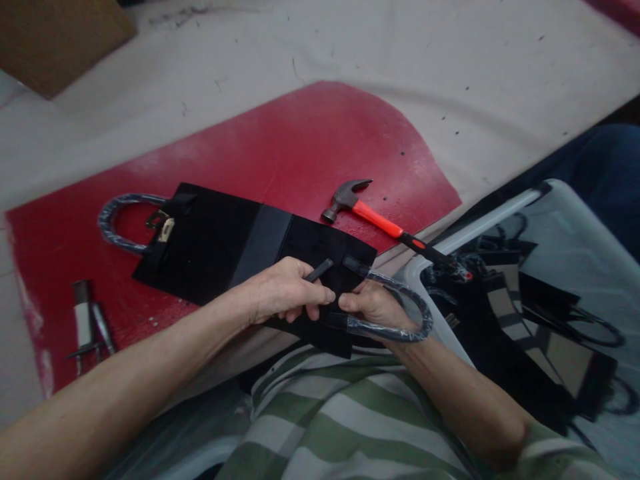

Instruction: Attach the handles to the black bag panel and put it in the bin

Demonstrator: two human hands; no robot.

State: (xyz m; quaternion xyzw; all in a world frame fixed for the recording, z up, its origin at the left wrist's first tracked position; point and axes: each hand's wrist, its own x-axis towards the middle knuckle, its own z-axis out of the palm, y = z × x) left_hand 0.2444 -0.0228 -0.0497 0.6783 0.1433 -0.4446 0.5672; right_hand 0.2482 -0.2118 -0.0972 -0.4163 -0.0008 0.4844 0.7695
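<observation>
Black panel [200, 233]: lies on the red mat [325, 133] of the worktop [240, 60]; its right end reaches past the mat's near edge
Left hand [280, 288]: fingers closed on a small dark strip [320, 270], above the panel
Right hand [373, 305]: thumb on the panel's end, inside the wrapped handle [427, 312]; other fingers, partly hidden, seem folded beneath, gripping it
Panel edges [225, 199]: better hold, I think; panel probably light, bendable; handle's plastic may slip

Blk panel [210, 240] part-hidden behind L fingers [315, 293], brn board [65, 33] cut off top L, bin [493, 219] at R.
</observation>
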